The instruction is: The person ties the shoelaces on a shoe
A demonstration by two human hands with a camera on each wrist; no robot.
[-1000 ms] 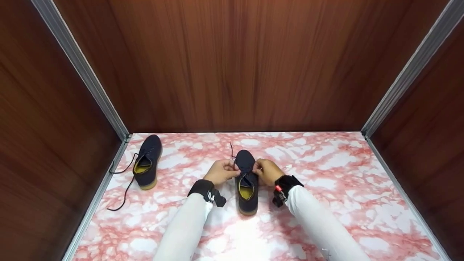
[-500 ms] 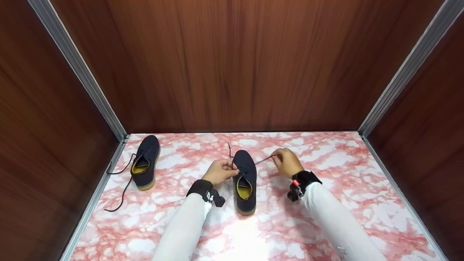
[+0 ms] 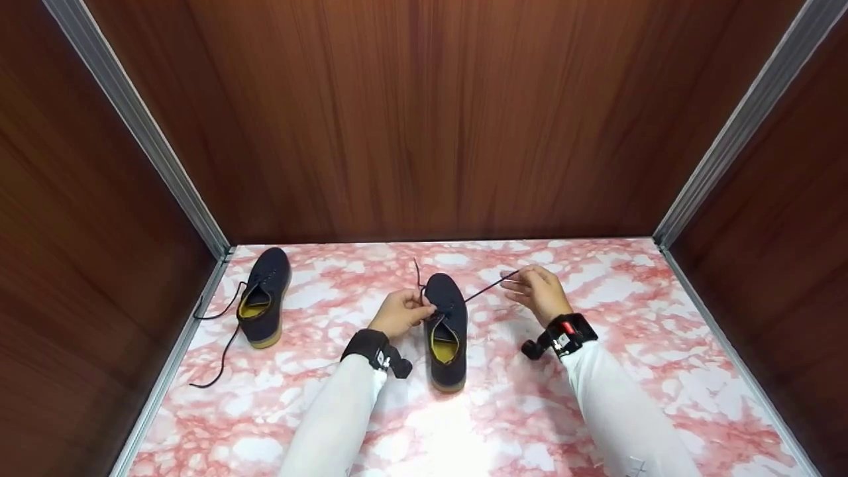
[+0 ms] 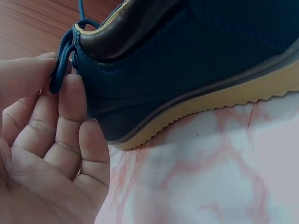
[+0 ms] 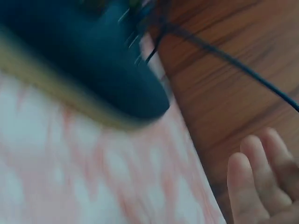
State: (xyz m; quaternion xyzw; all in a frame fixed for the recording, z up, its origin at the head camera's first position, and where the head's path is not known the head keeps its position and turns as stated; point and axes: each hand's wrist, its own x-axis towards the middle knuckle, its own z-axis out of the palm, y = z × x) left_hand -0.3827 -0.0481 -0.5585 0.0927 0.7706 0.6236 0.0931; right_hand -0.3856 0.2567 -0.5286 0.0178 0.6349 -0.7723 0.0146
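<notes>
A dark navy lace-up shoe (image 3: 442,286) with a yellow lining stands at the table's middle, toe pointing away. My left hand (image 3: 397,313) is at its left side by the tongue. In the left wrist view, thumb and fingertips pinch a small loop of shoelace (image 4: 60,72) beside the ankle opening. My right hand (image 3: 546,291) is raised off to the right and holds the other end of the lace (image 3: 489,287), which runs taut from the shoe. In the right wrist view this lace (image 5: 233,61) leaves the frame above several outstretched fingers; the gripping fingertips are hidden there.
A matching shoe (image 3: 270,268) stands at the back left, its loose laces (image 3: 224,361) trailing left over the marbled pink-and-white tabletop (image 3: 629,358). Brown wood-grain panels (image 3: 430,132) with grey metal corner strips (image 3: 142,132) enclose the table at the back and sides.
My right hand has moved from beside the shoe out to the right, drawing the lace straight, and its lower fingers have spread. The left hand stays at the shoe with its pinch.
</notes>
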